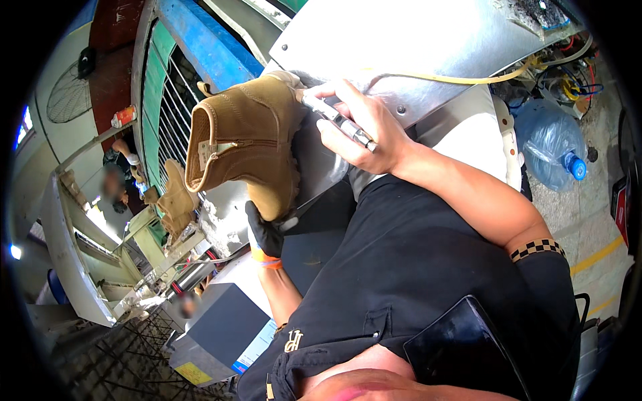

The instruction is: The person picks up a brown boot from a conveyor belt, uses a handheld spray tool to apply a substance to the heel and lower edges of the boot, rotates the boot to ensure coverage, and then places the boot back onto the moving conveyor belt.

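A tan ankle boot (257,134) with a side zip lies tilted in front of me, its open top toward the left. My left hand (266,234), in a dark glove with an orange cuff, grips the boot at its heel end; part of the fingers is hidden behind it. My right hand (371,127) is bare and closed around a slim silver pen-shaped tool (341,123). The tool's end is close to the boot's toe, where the upper looks pale; whether they touch I cannot tell.
Sheet-metal panels (414,40) lie beyond my right hand, with a yellow hose (455,79) across them. A large clear blue water bottle (552,144) lies at the right. More tan boots (175,200) stand at the left, near another person (114,187). A green barred guard (160,87) rises behind.
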The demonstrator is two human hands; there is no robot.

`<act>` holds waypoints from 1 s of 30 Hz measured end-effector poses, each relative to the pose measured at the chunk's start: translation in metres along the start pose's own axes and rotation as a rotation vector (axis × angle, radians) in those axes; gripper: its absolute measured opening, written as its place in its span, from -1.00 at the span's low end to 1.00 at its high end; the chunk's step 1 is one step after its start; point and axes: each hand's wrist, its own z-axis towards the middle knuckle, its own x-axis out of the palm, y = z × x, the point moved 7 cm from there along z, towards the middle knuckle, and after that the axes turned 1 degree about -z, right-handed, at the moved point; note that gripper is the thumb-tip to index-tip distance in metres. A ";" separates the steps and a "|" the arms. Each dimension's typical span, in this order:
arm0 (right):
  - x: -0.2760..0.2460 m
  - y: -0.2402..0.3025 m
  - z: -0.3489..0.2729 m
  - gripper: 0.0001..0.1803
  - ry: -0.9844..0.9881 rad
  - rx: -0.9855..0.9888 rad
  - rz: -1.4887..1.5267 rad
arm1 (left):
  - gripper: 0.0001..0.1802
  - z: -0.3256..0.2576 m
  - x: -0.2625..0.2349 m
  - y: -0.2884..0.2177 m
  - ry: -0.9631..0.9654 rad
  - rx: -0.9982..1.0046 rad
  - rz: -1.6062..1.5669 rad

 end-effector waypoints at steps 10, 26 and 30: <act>0.005 0.000 -0.009 -0.54 -0.021 -0.029 0.018 | -0.01 -0.032 0.076 0.026 0.307 -0.221 -0.240; -0.021 0.000 -0.017 -0.63 0.132 0.199 0.190 | 0.09 -0.043 0.181 0.011 0.767 -0.343 -0.625; -0.041 0.006 -0.028 -0.60 0.254 0.269 0.206 | -0.04 -0.056 0.208 -0.005 0.540 -0.324 -0.417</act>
